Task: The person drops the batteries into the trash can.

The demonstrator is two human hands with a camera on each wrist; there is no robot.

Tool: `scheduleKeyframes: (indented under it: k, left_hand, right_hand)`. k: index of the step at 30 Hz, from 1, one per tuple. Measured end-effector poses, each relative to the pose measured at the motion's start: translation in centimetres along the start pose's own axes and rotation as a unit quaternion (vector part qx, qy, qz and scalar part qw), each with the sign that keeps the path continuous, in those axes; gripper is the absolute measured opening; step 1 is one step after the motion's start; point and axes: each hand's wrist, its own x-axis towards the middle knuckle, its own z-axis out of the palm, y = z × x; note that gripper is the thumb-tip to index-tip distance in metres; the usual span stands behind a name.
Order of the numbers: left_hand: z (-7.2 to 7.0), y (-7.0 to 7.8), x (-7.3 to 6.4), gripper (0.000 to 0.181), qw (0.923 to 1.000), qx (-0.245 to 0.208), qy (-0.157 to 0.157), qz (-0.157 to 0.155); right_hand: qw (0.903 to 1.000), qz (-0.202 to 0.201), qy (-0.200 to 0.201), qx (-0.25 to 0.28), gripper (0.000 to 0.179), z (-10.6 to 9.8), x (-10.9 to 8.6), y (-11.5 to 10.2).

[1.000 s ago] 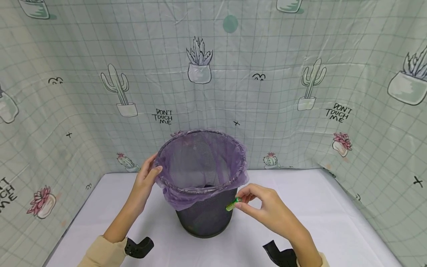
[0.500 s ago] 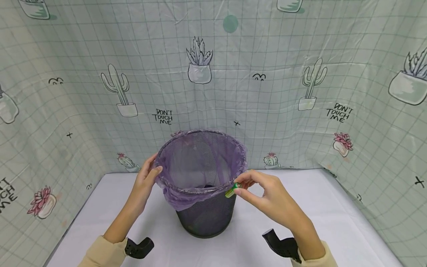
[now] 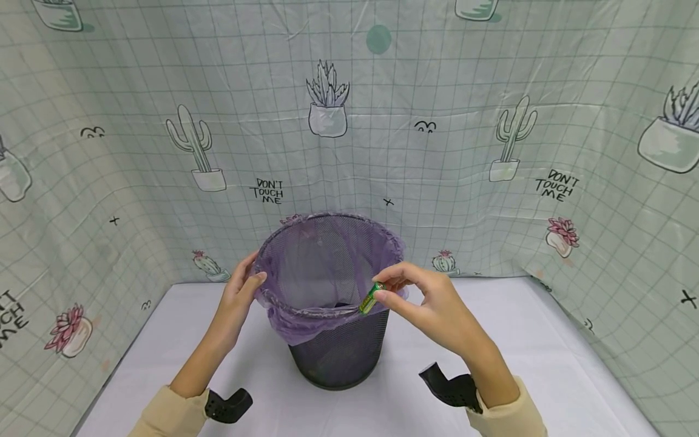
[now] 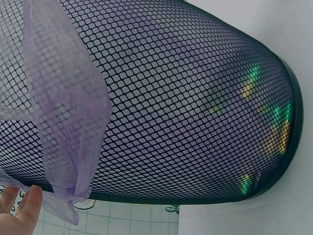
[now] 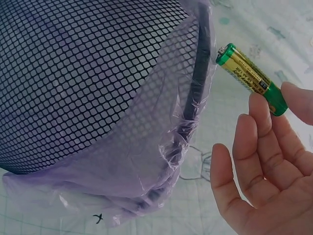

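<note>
A black mesh wastebasket [image 3: 338,358] stands upright on the white table, lined with a thin purple bin bag [image 3: 297,329] folded over its rim. At its left side my left hand [image 3: 240,290] grips the rim, thumb on top and fingers round the outside. Between the thumb and fingers of my right hand [image 3: 431,303] is a green and gold AA battery [image 5: 252,78], pinched at one end. The tilted battery overlaps the front right of the rim in the head view. Through the mesh, the left wrist view shows several blurred green and gold pieces [image 4: 250,81] low in the basket.
White cloth covers the table [image 3: 262,370]. A hanging sheet [image 3: 437,224] with a grid and cactus prints rises behind and on both sides. Each wrist carries a black camera mount [image 3: 229,405].
My right hand has risen and moved left with the battery, from beside the basket's wall up to its rim. The left hand and the basket have stayed put.
</note>
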Motion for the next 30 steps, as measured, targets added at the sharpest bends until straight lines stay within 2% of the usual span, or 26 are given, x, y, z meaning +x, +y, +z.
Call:
scheduleKeyframes:
  k: [13,30]
  left_hand:
    - [0.0,-0.2,0.0,0.058,1.0,0.001,-0.001,0.0]
    - [0.0,-0.1,-0.1,0.058,1.0,0.0,0.002,-0.003]
  right_hand:
    - [0.9996,0.01,-0.012,-0.022,0.015,1.0,1.0,0.4]
    - [0.9984,0.034,-0.017,-0.042,0.015,1.7,1.1,0.9]
